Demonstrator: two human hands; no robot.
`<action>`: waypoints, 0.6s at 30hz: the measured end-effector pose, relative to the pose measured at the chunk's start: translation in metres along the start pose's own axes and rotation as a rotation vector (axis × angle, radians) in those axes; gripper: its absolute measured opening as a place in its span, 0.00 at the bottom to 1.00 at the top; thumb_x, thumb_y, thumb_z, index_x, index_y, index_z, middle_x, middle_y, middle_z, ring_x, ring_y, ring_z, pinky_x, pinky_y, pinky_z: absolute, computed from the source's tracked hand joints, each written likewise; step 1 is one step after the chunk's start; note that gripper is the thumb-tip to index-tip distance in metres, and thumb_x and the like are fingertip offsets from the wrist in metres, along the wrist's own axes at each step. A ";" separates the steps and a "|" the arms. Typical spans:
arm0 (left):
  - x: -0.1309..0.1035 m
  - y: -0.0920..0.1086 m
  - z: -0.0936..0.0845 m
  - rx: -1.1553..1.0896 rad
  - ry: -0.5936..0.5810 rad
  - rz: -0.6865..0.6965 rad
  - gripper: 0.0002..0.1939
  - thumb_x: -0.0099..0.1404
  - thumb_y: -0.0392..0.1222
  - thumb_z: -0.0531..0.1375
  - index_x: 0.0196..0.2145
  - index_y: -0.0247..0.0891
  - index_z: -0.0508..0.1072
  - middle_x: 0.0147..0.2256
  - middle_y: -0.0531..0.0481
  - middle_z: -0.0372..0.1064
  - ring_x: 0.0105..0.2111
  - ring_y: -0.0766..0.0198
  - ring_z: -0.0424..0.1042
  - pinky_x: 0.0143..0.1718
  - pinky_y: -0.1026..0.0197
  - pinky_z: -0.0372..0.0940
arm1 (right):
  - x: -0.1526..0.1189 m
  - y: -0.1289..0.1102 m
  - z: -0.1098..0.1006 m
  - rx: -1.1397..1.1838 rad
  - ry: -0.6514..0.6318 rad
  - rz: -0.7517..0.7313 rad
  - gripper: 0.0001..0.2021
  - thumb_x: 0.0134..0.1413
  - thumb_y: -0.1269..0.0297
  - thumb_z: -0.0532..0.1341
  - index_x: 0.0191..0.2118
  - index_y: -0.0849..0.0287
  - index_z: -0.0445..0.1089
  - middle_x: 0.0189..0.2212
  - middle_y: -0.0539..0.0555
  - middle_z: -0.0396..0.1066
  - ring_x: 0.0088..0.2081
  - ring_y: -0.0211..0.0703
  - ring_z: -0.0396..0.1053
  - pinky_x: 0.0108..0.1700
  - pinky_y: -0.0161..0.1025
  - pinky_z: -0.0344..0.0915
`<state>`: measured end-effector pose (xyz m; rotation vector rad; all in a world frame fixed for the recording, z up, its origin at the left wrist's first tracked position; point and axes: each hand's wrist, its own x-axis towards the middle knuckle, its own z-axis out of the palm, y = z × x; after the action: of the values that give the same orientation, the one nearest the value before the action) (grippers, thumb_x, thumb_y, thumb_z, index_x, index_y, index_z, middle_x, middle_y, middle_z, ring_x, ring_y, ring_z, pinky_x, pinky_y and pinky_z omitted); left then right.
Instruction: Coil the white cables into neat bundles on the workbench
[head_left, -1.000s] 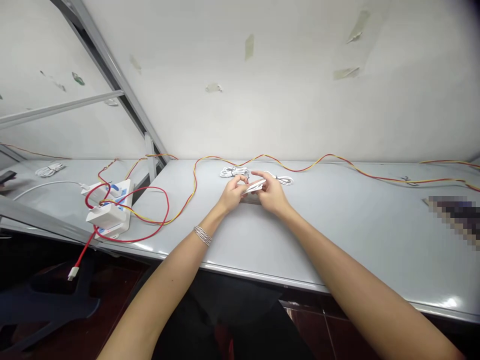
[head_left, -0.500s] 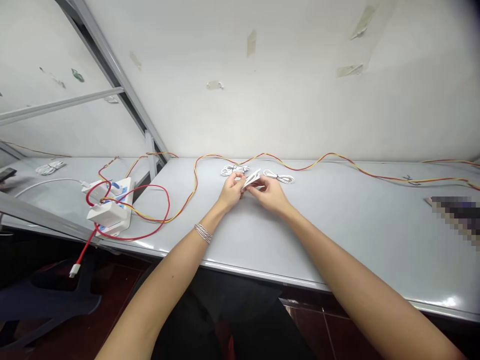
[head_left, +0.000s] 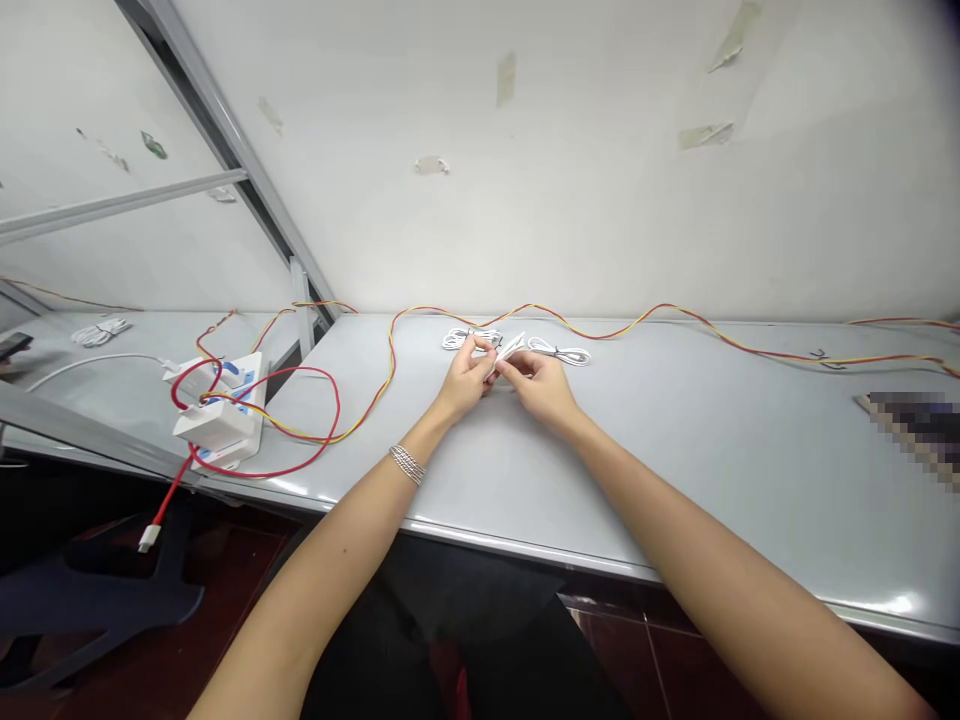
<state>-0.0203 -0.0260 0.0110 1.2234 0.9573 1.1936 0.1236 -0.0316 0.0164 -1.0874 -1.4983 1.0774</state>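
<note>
Both hands have edged slightly farther up the table point(head_left: 675, 440) than half a second ago, and the small white piece point(head_left: 511, 347) between them now tilts more steeply, its upper end pointing up and to the right where a second ago it lay nearly flat. The left hand point(head_left: 465, 380) pinches the piece's lower end between thumb and fingertips; the right hand point(head_left: 541, 385) meets it from the other side, fingertips closed on the same piece, so the two hands almost touch at the centre of the table. What the piece is cannot be told at this size.

The piece is held just above the grey surface, between the two hands and in front of two white coiled cables: one coil point(head_left: 463, 339) just beyond the left hand, the other point(head_left: 561, 352) just beyond the right. A red-and-yellow wire point(head_left: 645, 318) runs along the back edge by the wall. Well to the left, a power strip point(head_left: 219, 410) sits ringed by a red cable point(head_left: 319, 385), unchanged across the frames. A bracelet point(head_left: 406, 464) circles the left wrist.
</note>
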 end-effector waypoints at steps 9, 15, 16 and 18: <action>0.000 0.000 0.000 0.049 -0.044 0.036 0.18 0.65 0.54 0.63 0.37 0.42 0.58 0.21 0.60 0.65 0.16 0.72 0.60 0.20 0.68 0.51 | 0.002 0.005 -0.002 0.082 0.009 0.093 0.19 0.50 0.47 0.67 0.29 0.60 0.74 0.30 0.56 0.77 0.33 0.42 0.71 0.36 0.37 0.67; 0.001 -0.003 -0.001 0.036 -0.100 0.091 0.21 0.62 0.54 0.67 0.35 0.40 0.59 0.24 0.56 0.69 0.18 0.72 0.63 0.21 0.67 0.54 | 0.004 0.006 -0.005 0.130 0.018 0.143 0.19 0.47 0.46 0.70 0.28 0.59 0.73 0.29 0.55 0.76 0.31 0.41 0.69 0.32 0.36 0.65; 0.002 -0.005 -0.001 0.043 -0.104 0.120 0.21 0.62 0.54 0.67 0.34 0.40 0.60 0.25 0.55 0.69 0.19 0.72 0.64 0.22 0.67 0.55 | 0.004 0.005 -0.006 0.146 0.022 0.163 0.18 0.46 0.48 0.70 0.27 0.59 0.73 0.29 0.55 0.76 0.31 0.41 0.69 0.32 0.36 0.65; 0.003 -0.007 -0.002 0.063 -0.104 0.177 0.21 0.61 0.53 0.68 0.33 0.39 0.62 0.27 0.53 0.71 0.21 0.71 0.66 0.23 0.66 0.58 | 0.005 0.004 -0.007 0.169 0.037 0.205 0.15 0.45 0.52 0.71 0.26 0.59 0.73 0.29 0.55 0.75 0.31 0.40 0.68 0.32 0.36 0.64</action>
<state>-0.0207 -0.0225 0.0039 1.4305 0.8282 1.2325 0.1299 -0.0252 0.0145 -1.1518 -1.2615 1.2937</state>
